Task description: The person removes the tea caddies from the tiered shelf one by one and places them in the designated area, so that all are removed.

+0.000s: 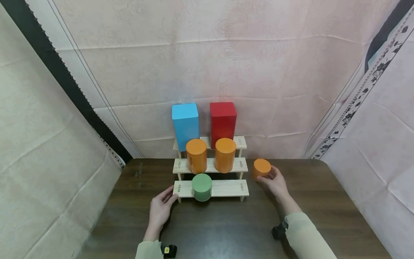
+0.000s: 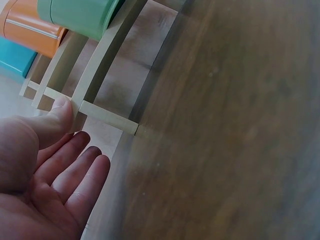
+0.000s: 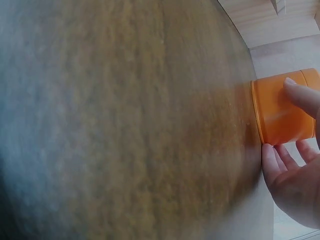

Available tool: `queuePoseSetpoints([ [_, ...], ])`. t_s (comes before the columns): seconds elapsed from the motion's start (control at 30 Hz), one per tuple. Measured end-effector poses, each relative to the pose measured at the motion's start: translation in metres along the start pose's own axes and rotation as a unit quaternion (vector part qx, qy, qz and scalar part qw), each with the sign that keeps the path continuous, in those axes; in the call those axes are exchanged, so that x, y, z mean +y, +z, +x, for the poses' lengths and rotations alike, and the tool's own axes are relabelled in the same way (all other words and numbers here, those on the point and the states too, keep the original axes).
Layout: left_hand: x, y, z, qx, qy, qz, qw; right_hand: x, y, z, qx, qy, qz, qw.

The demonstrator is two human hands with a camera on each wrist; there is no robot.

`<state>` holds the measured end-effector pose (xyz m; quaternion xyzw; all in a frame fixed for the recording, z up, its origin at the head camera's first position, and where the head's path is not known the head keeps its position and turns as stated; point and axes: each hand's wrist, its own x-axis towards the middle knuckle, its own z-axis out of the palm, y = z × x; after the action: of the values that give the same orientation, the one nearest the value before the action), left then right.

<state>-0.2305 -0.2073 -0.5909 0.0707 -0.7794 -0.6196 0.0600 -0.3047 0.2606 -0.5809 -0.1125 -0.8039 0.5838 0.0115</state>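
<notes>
My right hand [image 1: 276, 182] grips a short orange canister [image 1: 261, 168] to the right of a pale wooden three-step display stand [image 1: 226, 187]. In the right wrist view the thumb lies along the canister's side, with the fingers on the opposite side. At the stand's left end, my left hand [image 1: 160, 208] pinches the lowest step, its thumb [image 2: 61, 114] against the wood and the other fingers loosely bent. A short green canister [image 1: 202, 187] sits on that lowest step. Two taller orange canisters, a left one [image 1: 196, 157] and a right one [image 1: 225, 155], stand on the middle step.
On the top step are a blue box [image 1: 185, 126] at left and a red box [image 1: 223, 124] at right. The stand rests near the back of a dark wooden table [image 1: 220, 230]. Pale cloth [image 1: 245, 72] hangs behind it and on both sides.
</notes>
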Motion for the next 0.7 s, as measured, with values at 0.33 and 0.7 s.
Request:
queuePoseSetpoints([
  [0.33,0.000,-0.001,-0.003,0.002,-0.001,0.002,1.0000,0.004,-0.003,-0.003,-0.016,0.001,0.003,1.000],
  [0.7,0.002,0.000,-0.002,0.001,0.003,0.003,1.0000,0.008,-0.011,-0.010,-0.015,0.008,0.019,1.000],
])
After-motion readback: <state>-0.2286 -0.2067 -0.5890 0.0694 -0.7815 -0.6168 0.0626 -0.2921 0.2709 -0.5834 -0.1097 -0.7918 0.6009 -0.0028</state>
